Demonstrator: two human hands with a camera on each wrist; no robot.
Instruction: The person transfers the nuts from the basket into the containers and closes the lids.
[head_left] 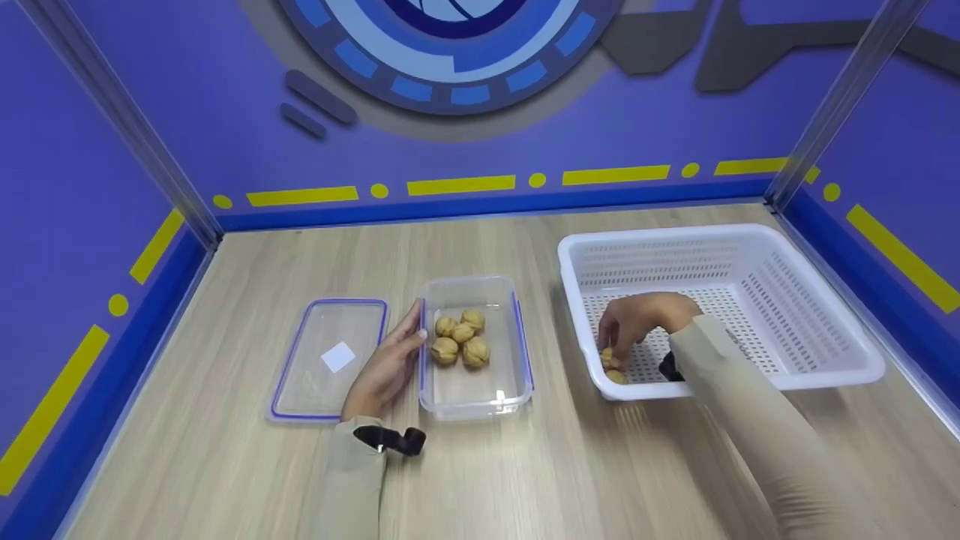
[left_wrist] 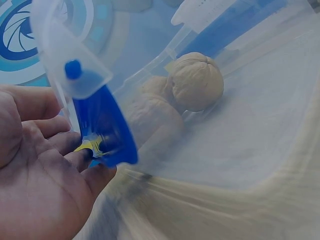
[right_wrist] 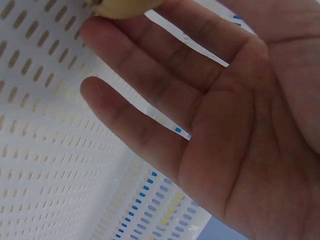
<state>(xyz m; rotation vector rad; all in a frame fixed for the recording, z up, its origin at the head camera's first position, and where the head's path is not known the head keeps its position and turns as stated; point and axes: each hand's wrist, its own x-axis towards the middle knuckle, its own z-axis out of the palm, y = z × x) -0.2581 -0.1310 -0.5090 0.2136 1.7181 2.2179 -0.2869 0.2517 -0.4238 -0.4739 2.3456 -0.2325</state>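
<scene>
Several tan walnuts (head_left: 462,330) lie together in the far half of a clear plastic food container (head_left: 480,386) with blue-purple side edges. My left hand (head_left: 386,371) holds this container by its left wall, its fingers (left_wrist: 82,157) against a blue side latch (left_wrist: 107,130). Inside the white basket (head_left: 814,381), my right hand (head_left: 641,319) reaches down into the near left corner and pinches a walnut (head_left: 607,357). A second walnut (head_left: 616,376) lies just below it in the corner. In the right wrist view, the walnut (right_wrist: 127,7) is at the fingertips, partly cut off by the top edge.
The container's clear lid (head_left: 307,375), with a blue-purple rim and a white square label (head_left: 338,357), lies flat on the wooden table (head_left: 525,480) left of my left hand. Blue-purple panels (head_left: 480,157) enclose the table's back and sides. The basket stands close to the right panel.
</scene>
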